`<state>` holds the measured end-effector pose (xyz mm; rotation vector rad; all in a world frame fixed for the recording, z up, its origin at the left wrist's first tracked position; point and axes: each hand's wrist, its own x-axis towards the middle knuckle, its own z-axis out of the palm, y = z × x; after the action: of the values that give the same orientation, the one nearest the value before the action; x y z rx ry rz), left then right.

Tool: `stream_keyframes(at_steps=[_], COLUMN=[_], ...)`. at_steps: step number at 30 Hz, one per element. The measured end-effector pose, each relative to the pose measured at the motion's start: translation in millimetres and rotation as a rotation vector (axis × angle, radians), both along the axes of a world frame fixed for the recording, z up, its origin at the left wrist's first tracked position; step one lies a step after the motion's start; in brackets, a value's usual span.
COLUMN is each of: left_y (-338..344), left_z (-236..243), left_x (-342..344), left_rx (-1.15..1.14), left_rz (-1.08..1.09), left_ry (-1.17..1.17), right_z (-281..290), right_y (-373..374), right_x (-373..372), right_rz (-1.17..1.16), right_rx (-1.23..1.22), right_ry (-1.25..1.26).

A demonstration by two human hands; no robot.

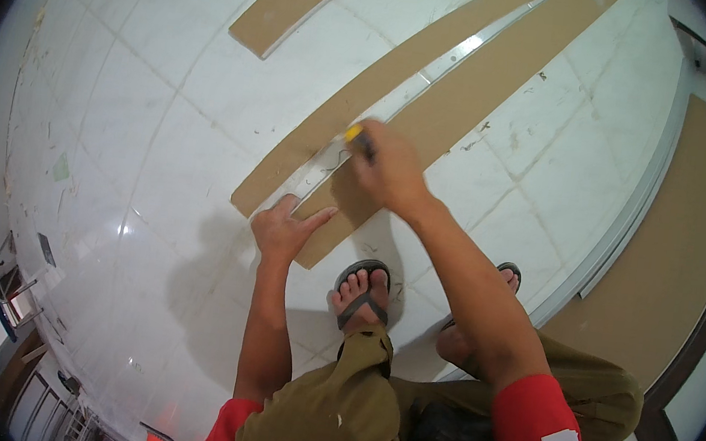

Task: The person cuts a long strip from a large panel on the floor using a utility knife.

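A long brown board [430, 138] lies on the floor, running away toward the upper right. Along its length rests a shiny metal straightedge [424, 76]. My right hand [394, 171] is closed round a yellow-and-black utility knife [360, 139] at the straightedge, smeared by motion; its blade does not show. At the near end of the board, my left hand [281, 232] presses on the straightedge, thumb stretched out over the brown surface and the other fingers partly hidden.
Another brown strip [294, 6] lies at the top on white floor tiles [166, 115]. To the right, a large brown panel [660, 244] lies beside a pale metal rail [617, 248]. My sandalled foot [362, 295] is close to the board's near end. Small scraps dot the tiles.
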<state>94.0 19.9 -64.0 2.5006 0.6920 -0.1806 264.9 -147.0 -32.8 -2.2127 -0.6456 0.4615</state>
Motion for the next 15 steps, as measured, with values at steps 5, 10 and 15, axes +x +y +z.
stream_keyframes(at_steps=[5,10,15], left_y=[-5.6,-22.5,-48.7], left_z=[16.6,36.3,50.4], left_x=[-5.6,-29.1,-37.1], left_rx=[0.009,0.095,0.073], left_rz=[0.046,-0.017,-0.053], left_ry=[0.052,-0.210,-0.382], right_z=[38.2,67.2,53.4], right_y=[-66.0,-133.4,-153.1], right_x=[47.5,64.8,54.3], right_rz=[-0.470,-0.733,-0.929], right_rx=[0.036,0.060,0.292], right_ry=[0.183,0.353,0.326])
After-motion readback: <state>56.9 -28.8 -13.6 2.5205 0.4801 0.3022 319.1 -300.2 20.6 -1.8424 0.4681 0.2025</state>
